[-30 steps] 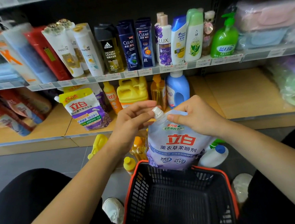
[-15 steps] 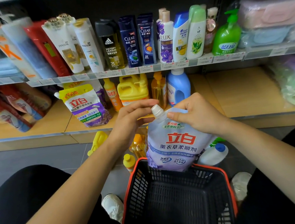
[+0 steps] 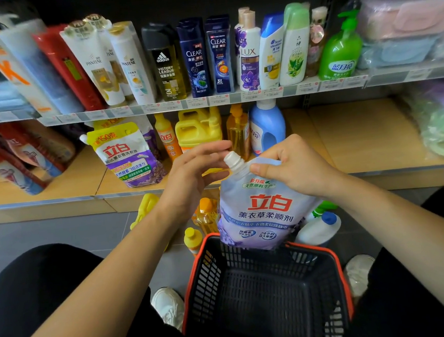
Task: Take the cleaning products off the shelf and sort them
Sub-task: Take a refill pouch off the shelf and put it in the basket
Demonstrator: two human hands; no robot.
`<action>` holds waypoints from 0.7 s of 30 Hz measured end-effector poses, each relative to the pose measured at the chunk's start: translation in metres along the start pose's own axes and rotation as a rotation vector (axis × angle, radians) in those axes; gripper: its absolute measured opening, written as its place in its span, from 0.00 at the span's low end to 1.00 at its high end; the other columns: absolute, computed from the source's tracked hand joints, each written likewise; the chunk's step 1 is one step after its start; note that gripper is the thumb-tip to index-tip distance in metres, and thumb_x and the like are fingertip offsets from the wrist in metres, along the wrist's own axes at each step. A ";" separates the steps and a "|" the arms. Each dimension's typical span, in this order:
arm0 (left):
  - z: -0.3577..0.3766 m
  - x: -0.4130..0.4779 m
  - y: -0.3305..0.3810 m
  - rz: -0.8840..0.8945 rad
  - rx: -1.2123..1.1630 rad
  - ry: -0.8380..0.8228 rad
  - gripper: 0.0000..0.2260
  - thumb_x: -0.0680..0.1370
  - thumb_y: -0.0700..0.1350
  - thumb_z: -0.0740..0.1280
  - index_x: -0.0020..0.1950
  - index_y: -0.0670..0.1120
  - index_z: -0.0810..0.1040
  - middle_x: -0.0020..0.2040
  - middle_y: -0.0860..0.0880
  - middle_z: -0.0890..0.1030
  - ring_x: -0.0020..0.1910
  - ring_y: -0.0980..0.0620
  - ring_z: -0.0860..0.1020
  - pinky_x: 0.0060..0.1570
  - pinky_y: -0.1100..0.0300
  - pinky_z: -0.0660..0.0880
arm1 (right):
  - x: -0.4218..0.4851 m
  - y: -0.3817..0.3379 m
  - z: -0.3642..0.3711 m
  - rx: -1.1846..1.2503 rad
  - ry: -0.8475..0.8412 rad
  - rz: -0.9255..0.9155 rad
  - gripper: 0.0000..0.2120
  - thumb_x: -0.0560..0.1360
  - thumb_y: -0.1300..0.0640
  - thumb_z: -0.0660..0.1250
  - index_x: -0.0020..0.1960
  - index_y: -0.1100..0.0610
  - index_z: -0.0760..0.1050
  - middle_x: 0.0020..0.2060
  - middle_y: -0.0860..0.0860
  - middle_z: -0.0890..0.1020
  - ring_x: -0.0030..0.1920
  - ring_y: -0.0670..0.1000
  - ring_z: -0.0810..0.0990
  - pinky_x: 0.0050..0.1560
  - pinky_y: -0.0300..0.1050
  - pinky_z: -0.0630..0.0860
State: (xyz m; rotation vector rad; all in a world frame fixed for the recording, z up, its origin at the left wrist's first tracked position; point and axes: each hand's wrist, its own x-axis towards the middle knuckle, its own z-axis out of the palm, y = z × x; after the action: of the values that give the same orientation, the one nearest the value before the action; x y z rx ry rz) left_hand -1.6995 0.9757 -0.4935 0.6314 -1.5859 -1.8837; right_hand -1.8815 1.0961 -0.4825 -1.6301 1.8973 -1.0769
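Your right hand (image 3: 293,166) pinches a lavender refill pouch (image 3: 261,207) upright above the basket's (image 3: 339,268) far rim.

Its long axis runs vertical, the white spout cap (image 3: 233,160) tilted toward 11 o'clock; red characters mark the pale purple front. Your left hand (image 3: 197,170) hovers beside the cap, fingers spread and holding nothing. Yellow bottles (image 3: 206,214) crowd the floor at the pouch's 9 o'clock, a white bottle (image 3: 320,228) at 4 o'clock.
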 end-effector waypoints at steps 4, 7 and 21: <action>0.002 -0.002 -0.001 0.007 -0.001 -0.020 0.14 0.76 0.34 0.66 0.61 0.43 0.82 0.53 0.49 0.84 0.55 0.48 0.81 0.52 0.57 0.79 | 0.000 -0.001 0.000 -0.003 -0.017 -0.013 0.19 0.77 0.57 0.72 0.39 0.74 0.79 0.36 0.72 0.78 0.35 0.49 0.68 0.33 0.48 0.64; 0.002 -0.003 -0.003 0.049 0.062 -0.032 0.16 0.78 0.30 0.65 0.62 0.42 0.81 0.55 0.47 0.84 0.56 0.47 0.81 0.54 0.54 0.79 | 0.000 -0.002 0.000 -0.015 -0.019 -0.020 0.19 0.77 0.57 0.72 0.38 0.74 0.78 0.35 0.73 0.78 0.34 0.49 0.68 0.33 0.52 0.67; -0.005 0.002 -0.007 -0.004 -0.050 -0.005 0.11 0.83 0.42 0.61 0.57 0.46 0.83 0.47 0.49 0.81 0.43 0.53 0.77 0.46 0.60 0.74 | 0.000 -0.002 0.001 -0.022 -0.004 -0.037 0.19 0.77 0.56 0.72 0.40 0.74 0.80 0.38 0.73 0.80 0.31 0.56 0.72 0.36 0.55 0.70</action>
State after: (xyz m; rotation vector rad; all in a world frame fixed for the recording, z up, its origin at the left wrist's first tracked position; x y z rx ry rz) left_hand -1.6982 0.9719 -0.5010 0.6094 -1.5372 -1.9234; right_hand -1.8796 1.0963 -0.4814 -1.6845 1.8894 -1.0701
